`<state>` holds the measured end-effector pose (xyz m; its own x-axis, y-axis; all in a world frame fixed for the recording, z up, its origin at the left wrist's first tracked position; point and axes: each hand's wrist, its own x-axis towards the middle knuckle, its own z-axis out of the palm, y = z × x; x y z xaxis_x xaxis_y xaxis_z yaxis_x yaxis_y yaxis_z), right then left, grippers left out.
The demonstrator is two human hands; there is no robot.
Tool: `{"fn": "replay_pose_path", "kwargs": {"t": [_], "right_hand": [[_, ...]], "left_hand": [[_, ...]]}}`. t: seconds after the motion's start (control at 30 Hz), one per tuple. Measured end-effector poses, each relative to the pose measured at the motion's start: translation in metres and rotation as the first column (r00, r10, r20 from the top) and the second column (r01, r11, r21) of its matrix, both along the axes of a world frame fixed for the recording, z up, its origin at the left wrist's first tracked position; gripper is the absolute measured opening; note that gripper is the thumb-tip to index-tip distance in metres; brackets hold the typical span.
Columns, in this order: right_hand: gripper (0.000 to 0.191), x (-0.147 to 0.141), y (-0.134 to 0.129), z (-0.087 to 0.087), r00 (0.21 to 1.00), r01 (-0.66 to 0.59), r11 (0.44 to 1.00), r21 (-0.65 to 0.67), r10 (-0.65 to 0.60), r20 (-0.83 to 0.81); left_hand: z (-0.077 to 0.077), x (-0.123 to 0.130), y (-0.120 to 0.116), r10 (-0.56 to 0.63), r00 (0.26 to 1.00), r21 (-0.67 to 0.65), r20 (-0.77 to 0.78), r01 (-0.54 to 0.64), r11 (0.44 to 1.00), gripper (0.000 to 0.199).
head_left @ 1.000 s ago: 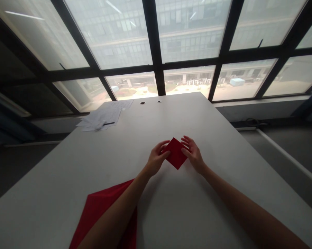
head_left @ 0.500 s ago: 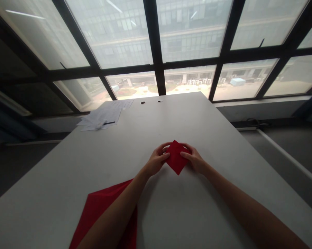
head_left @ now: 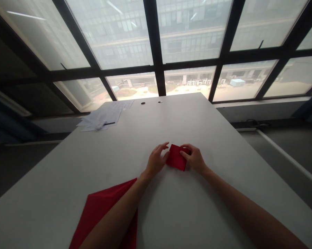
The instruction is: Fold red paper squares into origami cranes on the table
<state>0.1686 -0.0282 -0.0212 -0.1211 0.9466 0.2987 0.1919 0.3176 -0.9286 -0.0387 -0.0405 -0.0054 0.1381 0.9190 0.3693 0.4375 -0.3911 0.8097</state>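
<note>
Small red piece: head view, folded flat [head_left: 176, 159], between the hands on the table [head_left: 208, 128]; probably light, soft, easily creased; best pinched at its 3 and 9 o'clock edges.
Right hand [head_left: 196, 159]: thumb and fingers closed on its 2 o'clock side.
Left hand [head_left: 155, 160]: loosely open at 9 o'clock; contact unclear.
Papers [head_left: 101, 116]: 10 o'clock, writing unreadable.

Both forearms [head_left: 236, 197] reaching forward, left hand [head_left: 156, 160] open with fingers [head_left: 164, 145] parted, right hand [head_left: 196, 159] bent in a pinch

Dim foreground, hazy window backlight
</note>
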Motion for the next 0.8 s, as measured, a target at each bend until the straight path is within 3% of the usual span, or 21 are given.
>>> {"fn": "replay_pose_path", "kwargs": {"t": [0.1,0.17,0.23,0.33,0.43,0.6,0.8], "right_hand": [[0.018,0.001,-0.004,0.001,0.945,-0.052,0.994,0.101,0.016,0.326],[0.02,0.001,-0.007,0.003,0.859,-0.028,0.985,0.17,-0.063,0.507],[0.022,0.001,-0.008,0.004,0.773,0.024,0.978,0.209,-0.151,0.616],[0.034,0.0,-0.009,0.003,0.727,0.017,0.981,0.194,-0.146,0.671],[0.046,-0.007,-0.016,-0.001,0.696,-0.106,0.98,0.168,-0.048,0.717],[0.056,-0.013,-0.029,-0.008,0.577,-0.146,0.987,0.062,0.035,0.816],[0.061,-0.001,-0.03,-0.008,0.499,-0.132,0.99,0.056,0.017,0.866]], "left_hand": [[-0.003,-0.002,0.0,-0.139,0.951,0.092,-0.277,0.17,0.981,0.033],[-0.007,-0.002,-0.001,-0.264,0.871,0.018,-0.414,0.297,0.955,0.037],[-0.011,-0.001,-0.003,-0.324,0.799,-0.061,-0.506,0.342,0.938,0.046],[-0.016,-0.002,-0.006,-0.3,0.744,-0.079,-0.597,0.317,0.945,0.056],[-0.02,-0.001,-0.006,-0.249,0.718,-0.052,-0.65,0.285,0.957,0.059],[-0.024,0.002,-0.003,-0.226,0.728,-0.034,-0.648,0.269,0.963,0.06],[-0.022,0.001,-0.002,-0.22,0.742,-0.05,-0.633,0.245,0.968,0.063]]}}
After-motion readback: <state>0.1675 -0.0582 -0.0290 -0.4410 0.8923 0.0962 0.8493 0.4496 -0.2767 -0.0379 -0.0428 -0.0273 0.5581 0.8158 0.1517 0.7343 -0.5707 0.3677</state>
